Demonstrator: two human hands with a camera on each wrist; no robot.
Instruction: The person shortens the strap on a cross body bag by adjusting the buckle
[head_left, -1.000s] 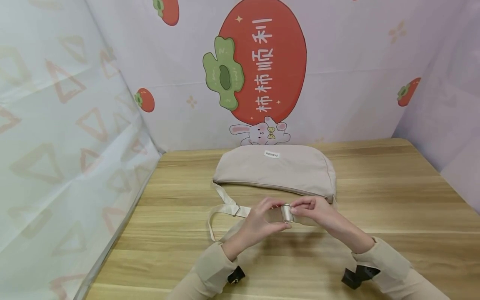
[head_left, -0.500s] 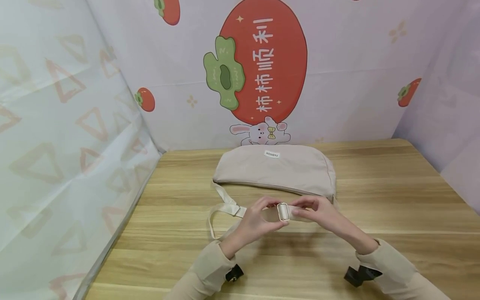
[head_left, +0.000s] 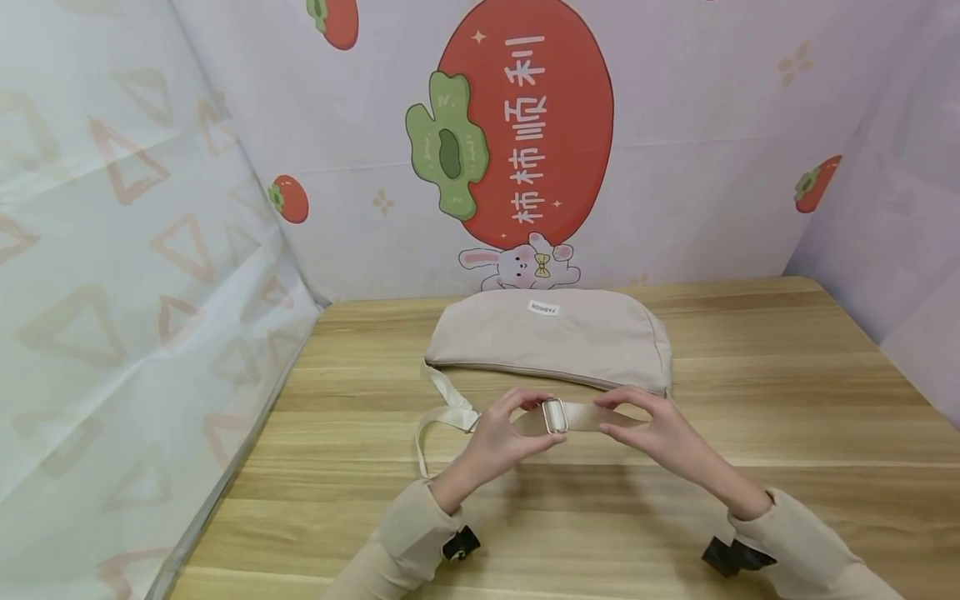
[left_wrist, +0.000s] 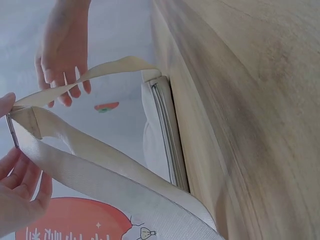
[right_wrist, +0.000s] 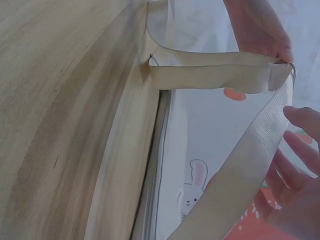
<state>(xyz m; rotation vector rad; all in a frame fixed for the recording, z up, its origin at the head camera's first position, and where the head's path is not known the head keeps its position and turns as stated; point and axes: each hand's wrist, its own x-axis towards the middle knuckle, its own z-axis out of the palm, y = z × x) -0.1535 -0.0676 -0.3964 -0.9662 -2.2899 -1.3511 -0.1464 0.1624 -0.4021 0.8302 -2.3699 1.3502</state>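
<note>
My left hand (head_left: 495,433) holds a metal strap slider (head_left: 555,415) by its edges, thumb below and fingers above. A cream webbing strap (head_left: 581,417) runs through the slider toward my right hand (head_left: 660,425). The right hand's thumb and fingers are spread apart at the strap's edges; in the left wrist view its fingers (left_wrist: 75,91) hang loosely behind the strap. Strap loops reach down to a beige shoulder bag (head_left: 555,333) lying on the table, its zipper edge toward me. The bag's right end is partly hidden behind my right hand.
A wooden table (head_left: 337,500) carries the bag. The strap's slack loop (head_left: 423,442) lies left of my left hand. Printed cloth (head_left: 675,208) hangs behind and along both sides. A black wrist mount (head_left: 459,543) sits on my left sleeve, another on the right.
My left hand has drawn the slider left and slightly up. My right hand has moved right, away from the slider, and a longer stretch of strap shows between the hands.
</note>
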